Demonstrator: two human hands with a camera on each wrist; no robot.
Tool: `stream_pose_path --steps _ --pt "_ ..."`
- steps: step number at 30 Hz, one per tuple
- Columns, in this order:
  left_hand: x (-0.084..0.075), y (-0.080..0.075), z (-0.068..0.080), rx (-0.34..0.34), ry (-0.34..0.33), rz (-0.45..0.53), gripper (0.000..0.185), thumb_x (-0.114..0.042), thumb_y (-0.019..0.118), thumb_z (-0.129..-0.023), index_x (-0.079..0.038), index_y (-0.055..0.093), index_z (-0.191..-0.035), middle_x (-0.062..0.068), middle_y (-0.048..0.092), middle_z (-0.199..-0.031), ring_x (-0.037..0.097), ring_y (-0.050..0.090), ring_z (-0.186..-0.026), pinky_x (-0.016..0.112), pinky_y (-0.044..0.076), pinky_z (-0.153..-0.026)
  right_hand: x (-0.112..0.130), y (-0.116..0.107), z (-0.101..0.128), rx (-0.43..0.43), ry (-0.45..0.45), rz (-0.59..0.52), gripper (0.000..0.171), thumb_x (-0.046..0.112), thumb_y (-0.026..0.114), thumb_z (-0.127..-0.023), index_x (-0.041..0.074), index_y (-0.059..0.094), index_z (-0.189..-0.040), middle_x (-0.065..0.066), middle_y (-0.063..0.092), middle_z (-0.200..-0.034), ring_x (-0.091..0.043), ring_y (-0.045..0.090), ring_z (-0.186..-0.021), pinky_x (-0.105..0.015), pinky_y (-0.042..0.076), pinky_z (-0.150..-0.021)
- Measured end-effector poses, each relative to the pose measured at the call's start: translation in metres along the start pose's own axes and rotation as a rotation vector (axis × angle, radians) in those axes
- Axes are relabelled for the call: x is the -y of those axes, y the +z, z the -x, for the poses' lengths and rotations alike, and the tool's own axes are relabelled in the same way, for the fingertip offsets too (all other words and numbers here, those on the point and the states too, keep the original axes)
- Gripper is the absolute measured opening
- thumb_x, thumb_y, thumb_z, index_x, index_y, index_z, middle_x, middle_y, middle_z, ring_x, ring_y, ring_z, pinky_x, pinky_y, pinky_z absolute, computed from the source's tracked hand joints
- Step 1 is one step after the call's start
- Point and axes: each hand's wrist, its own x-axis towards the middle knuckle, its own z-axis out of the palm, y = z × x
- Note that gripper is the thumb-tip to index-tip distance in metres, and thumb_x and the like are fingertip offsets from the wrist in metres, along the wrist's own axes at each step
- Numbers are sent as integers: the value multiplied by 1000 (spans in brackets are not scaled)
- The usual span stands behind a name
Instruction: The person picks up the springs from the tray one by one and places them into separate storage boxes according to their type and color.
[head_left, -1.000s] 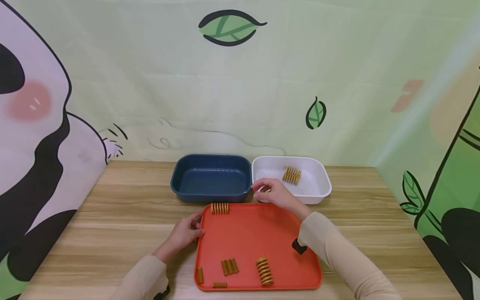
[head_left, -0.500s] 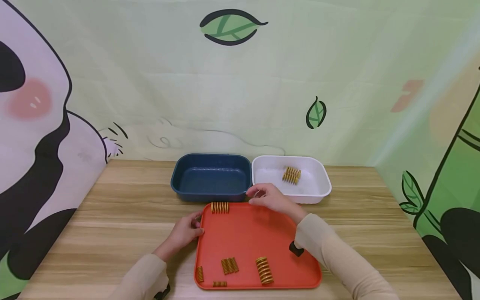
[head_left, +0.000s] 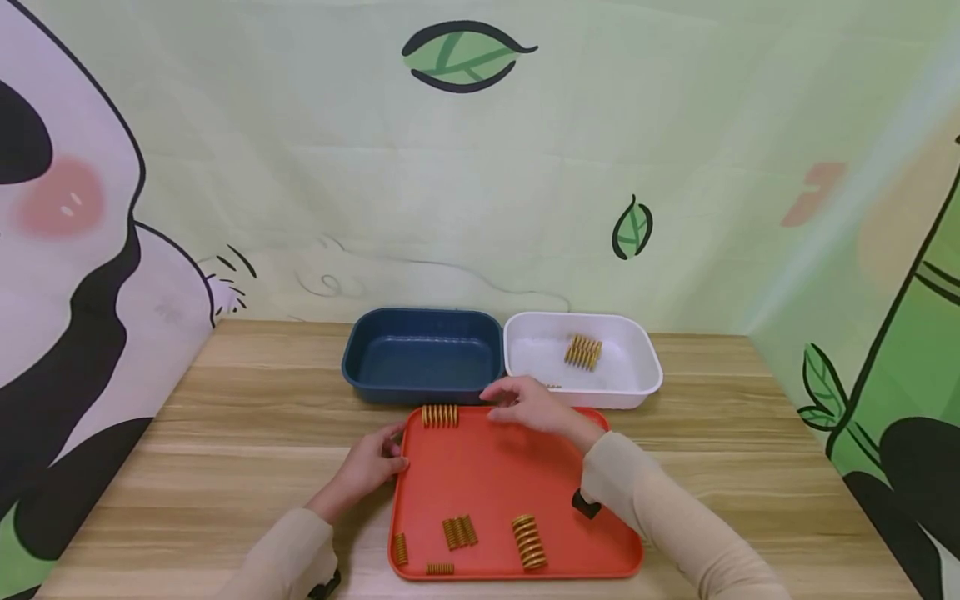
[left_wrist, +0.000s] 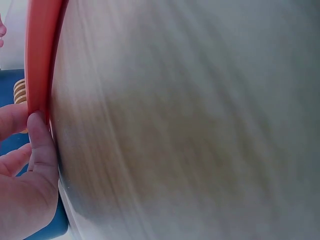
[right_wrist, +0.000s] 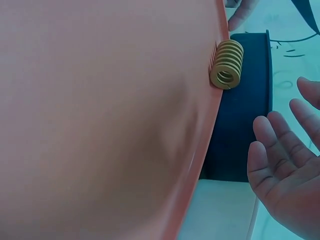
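My left hand [head_left: 365,467] pinches the left rim of the red tray [head_left: 495,479] between thumb and fingers. Over the tray's far edge hovers my right hand [head_left: 536,406], fingers loosely bent, holding nothing. Left of it, a thick gold spring [head_left: 439,416] lies against the far rim; the right wrist view shows this spring [right_wrist: 227,65] beyond the fingertips. Toward the near side of the tray lie a large spring [head_left: 529,542], a side-by-side group of springs [head_left: 460,532], and two small springs, one by the left rim [head_left: 401,549], the other by the near rim [head_left: 439,568].
Behind the tray stand a dark blue bin [head_left: 422,396] and, touching it on the right, a white bin [head_left: 637,387]. Gold springs [head_left: 583,352] lie in the white bin, with another bit of spring [head_left: 553,386] peeking over its near wall. A printed cloth [head_left: 480,192] hangs behind the table.
My right hand has drawn left and nearer, from the white bin's near corner to over the tray's far edge, uncovering a bit of spring in that bin. The left hand stays put.
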Motion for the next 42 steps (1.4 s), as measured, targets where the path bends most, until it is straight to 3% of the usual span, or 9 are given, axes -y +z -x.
stream_pose_path --steps 17,30,42 --pt "-1 1 2 7 -5 57 54 6 59 -75 2 44 -127 8 52 -75 13 47 -59 26 46 -51 1 12 -9 37 88 68 34 13 62 -81 6 58 -114 -12 57 -113 -19 54 -89 -26 46 -75" --pt "-2 1 1 7 -24 70 55 7 59 -75 1 43 -128 9 52 -76 13 48 -59 26 47 -51 2 19 -14 76 70 165 35 19 64 -80 10 59 -114 -5 58 -115 -21 54 -102 -32 45 -86" --pt "-2 2 1 6 -38 78 56 7 59 -75 -1 43 -128 8 51 -77 13 48 -60 27 49 -52 -3 30 -22 107 47 102 38 13 63 -80 5 56 -117 -9 55 -119 -24 51 -109 -38 42 -92"
